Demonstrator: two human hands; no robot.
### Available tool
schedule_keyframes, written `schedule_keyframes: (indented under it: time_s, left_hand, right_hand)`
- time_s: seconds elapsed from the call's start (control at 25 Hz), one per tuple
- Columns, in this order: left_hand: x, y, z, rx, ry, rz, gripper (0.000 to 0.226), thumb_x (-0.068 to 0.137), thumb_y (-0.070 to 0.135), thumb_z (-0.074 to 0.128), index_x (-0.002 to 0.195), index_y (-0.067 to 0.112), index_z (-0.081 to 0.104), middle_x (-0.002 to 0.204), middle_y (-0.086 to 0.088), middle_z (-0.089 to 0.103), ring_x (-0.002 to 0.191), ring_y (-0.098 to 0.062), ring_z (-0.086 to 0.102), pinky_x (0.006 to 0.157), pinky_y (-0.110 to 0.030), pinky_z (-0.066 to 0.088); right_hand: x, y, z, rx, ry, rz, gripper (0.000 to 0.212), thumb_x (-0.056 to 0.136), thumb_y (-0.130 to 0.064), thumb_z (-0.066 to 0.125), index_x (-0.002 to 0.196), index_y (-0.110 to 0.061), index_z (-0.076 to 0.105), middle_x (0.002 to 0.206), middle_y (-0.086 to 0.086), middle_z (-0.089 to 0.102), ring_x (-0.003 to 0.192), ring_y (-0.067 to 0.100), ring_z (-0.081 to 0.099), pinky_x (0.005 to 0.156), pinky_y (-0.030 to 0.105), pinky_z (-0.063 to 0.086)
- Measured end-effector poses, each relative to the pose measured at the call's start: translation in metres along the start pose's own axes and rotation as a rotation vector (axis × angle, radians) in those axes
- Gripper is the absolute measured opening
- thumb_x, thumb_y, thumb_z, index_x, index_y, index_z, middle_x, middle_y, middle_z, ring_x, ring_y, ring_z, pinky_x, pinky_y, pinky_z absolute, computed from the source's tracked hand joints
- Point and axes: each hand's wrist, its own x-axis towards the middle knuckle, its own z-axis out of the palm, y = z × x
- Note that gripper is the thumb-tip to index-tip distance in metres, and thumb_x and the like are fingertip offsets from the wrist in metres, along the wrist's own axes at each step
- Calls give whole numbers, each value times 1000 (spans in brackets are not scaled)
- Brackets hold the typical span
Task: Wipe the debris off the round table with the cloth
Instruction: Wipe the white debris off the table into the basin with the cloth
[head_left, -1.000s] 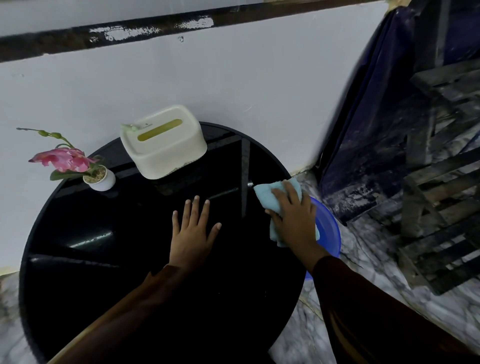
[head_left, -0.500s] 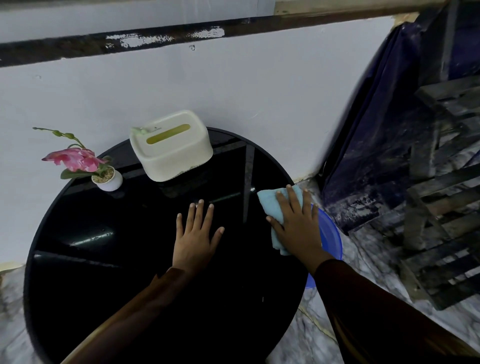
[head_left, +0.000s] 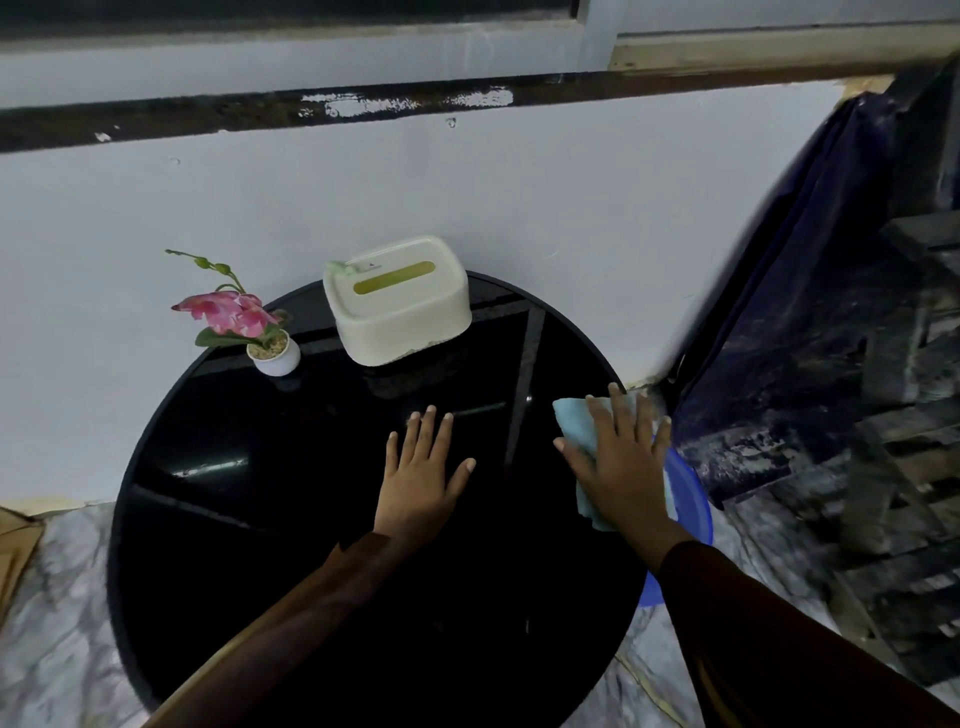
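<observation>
The round table (head_left: 249, 519) has a glossy black top that fills the lower middle of the view. My right hand (head_left: 621, 462) presses flat on a light blue cloth (head_left: 574, 423) at the table's right edge, fingers spread over it. My left hand (head_left: 423, 475) lies flat on the middle of the table, fingers apart, holding nothing. I can make out no debris on the dark surface.
A cream tissue box (head_left: 397, 301) and a small white pot with a pink flower (head_left: 260, 338) stand at the table's far side against the white wall. A blue plastic basin (head_left: 685, 499) sits below the right edge, under the cloth. A dark blue sheet (head_left: 810, 322) hangs at right.
My right hand with the cloth stays at the table's right edge, shifted only slightly. My left hand has kept its place. The camera view has tilted a little.
</observation>
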Motion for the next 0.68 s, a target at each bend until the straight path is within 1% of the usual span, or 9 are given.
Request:
schedule_keyframes:
  time_s: [0.08,0.12,0.2,0.32,0.4,0.44,0.48,0.56,0.68]
  left_hand:
    - [-4,-6,-8,-35,46,-13,85,77,65,1,149,20,9,159,0,2,141,-9,-14,114,-33,-9]
    - [-7,-11,-13,-53,75,-22,84,77,64,3,149,20,12,159,0,5,143,-11,-10,115,-32,-7]
    - [-11,-22,-22,-88,128,-56,82,79,63,7,148,21,16,159,0,10,146,-14,-2,115,-32,-2]
    - [-18,-46,-37,-109,175,-118,81,79,64,10,148,21,18,158,1,14,146,-15,2,116,-32,1]
    - [-24,-66,-48,-109,203,-161,78,83,64,16,148,21,18,158,0,14,146,-15,2,116,-32,2]
    - [-27,-76,-53,-105,217,-183,72,88,61,24,148,21,18,158,0,14,146,-15,2,116,-32,2]
    - [-29,-87,-57,-105,229,-206,67,92,55,31,148,21,17,158,0,13,146,-15,2,117,-33,2]
    - [-34,-106,-65,-108,250,-247,63,95,46,37,148,20,16,158,-1,12,146,-15,1,117,-34,2]
    - [-39,-143,-75,-102,278,-308,64,95,46,38,148,19,16,158,-2,13,146,-17,1,118,-36,4]
  right_hand:
    - [1,-12,-3,93,33,-64,64,82,-59,35,128,-18,51,147,8,40,139,35,25,109,60,19]
    - [2,-20,-4,123,41,-109,62,83,-57,36,126,-17,53,146,8,41,139,33,25,110,56,20]
    - [4,-39,-2,175,28,-190,58,85,-53,36,121,-14,57,142,10,46,137,32,30,108,50,28]
    - [6,-75,6,254,-42,-294,55,86,-50,39,120,-12,58,137,9,50,131,30,40,104,46,38]
    - [7,-103,14,292,-92,-360,49,88,-46,48,122,-12,56,135,8,51,127,27,44,103,44,42]
    - [8,-117,18,309,-113,-389,46,88,-41,54,123,-12,56,135,7,51,126,26,44,102,42,42]
    - [9,-132,23,327,-133,-412,45,88,-37,59,124,-12,55,134,7,51,125,25,45,101,41,43]
    - [11,-159,32,370,-173,-423,45,86,-34,62,125,-12,53,133,4,51,124,22,45,101,35,42]
    - [18,-204,50,451,-244,-395,48,86,-34,63,128,-15,50,132,2,50,122,20,44,99,29,38]
